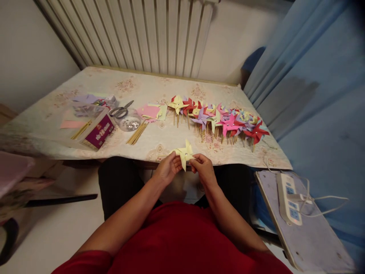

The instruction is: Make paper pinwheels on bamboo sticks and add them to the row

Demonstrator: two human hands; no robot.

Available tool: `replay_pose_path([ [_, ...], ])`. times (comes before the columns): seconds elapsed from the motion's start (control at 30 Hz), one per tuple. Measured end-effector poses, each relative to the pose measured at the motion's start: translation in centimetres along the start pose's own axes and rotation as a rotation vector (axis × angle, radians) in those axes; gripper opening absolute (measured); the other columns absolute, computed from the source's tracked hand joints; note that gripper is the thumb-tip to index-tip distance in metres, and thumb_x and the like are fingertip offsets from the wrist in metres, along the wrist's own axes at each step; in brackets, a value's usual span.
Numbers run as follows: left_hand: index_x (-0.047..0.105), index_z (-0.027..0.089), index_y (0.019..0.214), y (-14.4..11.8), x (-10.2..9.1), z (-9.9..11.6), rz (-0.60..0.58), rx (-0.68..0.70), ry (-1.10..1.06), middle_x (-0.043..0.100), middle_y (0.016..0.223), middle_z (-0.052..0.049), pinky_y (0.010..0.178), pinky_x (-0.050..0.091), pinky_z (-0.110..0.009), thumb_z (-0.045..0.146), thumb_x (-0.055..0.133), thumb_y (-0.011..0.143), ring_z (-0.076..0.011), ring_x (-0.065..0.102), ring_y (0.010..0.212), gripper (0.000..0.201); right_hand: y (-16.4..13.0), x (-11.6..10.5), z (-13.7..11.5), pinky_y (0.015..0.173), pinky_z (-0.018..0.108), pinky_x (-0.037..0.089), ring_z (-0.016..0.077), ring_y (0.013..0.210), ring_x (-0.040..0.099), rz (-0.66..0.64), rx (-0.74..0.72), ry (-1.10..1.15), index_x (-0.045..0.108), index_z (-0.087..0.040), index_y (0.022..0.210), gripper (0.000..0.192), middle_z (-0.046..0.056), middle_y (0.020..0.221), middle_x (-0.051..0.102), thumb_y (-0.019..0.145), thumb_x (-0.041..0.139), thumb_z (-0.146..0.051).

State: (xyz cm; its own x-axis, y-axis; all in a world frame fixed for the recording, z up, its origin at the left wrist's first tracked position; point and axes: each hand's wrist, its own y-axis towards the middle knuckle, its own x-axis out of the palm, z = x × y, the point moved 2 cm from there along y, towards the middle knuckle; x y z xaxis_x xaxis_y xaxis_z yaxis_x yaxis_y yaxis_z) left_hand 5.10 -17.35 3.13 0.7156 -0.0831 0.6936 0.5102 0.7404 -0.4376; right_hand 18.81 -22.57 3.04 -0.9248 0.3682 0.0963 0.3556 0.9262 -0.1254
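Here, left hand [167, 168]: pinching pinwheel [185, 153], left side
Right hand [205, 168]: pinching right blade
Between them: pinwheel, at desk's [239, 156] front edge

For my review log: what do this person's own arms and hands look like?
Short red sleeves leave both forearms bare. Neither the left hand nor the right hand wears a glove, and no watch, bracelet or cable shows on either arm.

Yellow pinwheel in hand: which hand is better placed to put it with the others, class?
Probably the right hand: it pinches the yellow pinwheel and is nearer most of the other pinwheels.
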Motion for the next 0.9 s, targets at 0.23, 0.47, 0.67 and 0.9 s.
replay_pose_path([
  [0.23,0.065,0.010,0.094,0.1,0.6,0.0,0.052,0.001,0.006,0.072,0.082,-0.012,0.062,0.051,-0.026,0.023,0.050,0.090,-0.0162,0.067,0.067,0.020,-0.2,-0.1,-0.1,0.044,0.023,0.033,0.0097,0.041,0.045,-0.004,-0.012,-0.049,0.061,-0.019,0.079,0.020,-0.004,0.056,0.061,0.069,0.067,-0.036],
  [0.47,0.065,0.010,0.095,0.1,0.8,-0.2,0.028,0.032,0.009,0.073,0.081,-0.011,0.061,0.052,-0.026,0.020,0.055,0.086,-0.0170,0.068,0.066,0.017,-0.4,-0.2,-0.5,0.045,0.023,0.034,0.0112,0.042,0.047,0.009,-0.017,-0.130,0.063,-0.020,0.080,0.022,-0.005,0.049,0.056,0.067,0.071,-0.036],
  [0.67,0.066,0.011,0.090,0.0,1.1,-0.4,0.041,0.038,0.011,0.073,0.082,-0.011,0.063,0.053,-0.027,0.019,0.056,0.084,-0.0175,0.069,0.069,0.014,-0.4,-0.3,-0.1,0.046,0.024,0.035,0.0119,0.043,0.047,0.030,-0.034,-0.167,0.064,-0.020,0.082,0.023,-0.006,0.048,0.054,0.065,0.073,-0.034],
  [0.9,0.066,0.012,0.086,-0.3,1.4,-0.5,0.045,0.049,0.020,0.073,0.080,-0.010,0.060,0.051,-0.025,0.019,0.058,0.082,-0.0171,0.068,0.068,0.011,-0.6,-0.2,0.0,0.047,0.023,0.036,0.0114,0.044,0.047,0.031,-0.054,-0.192,0.067,-0.020,0.080,0.020,-0.006,0.050,0.055,0.067,0.071,-0.034],
])
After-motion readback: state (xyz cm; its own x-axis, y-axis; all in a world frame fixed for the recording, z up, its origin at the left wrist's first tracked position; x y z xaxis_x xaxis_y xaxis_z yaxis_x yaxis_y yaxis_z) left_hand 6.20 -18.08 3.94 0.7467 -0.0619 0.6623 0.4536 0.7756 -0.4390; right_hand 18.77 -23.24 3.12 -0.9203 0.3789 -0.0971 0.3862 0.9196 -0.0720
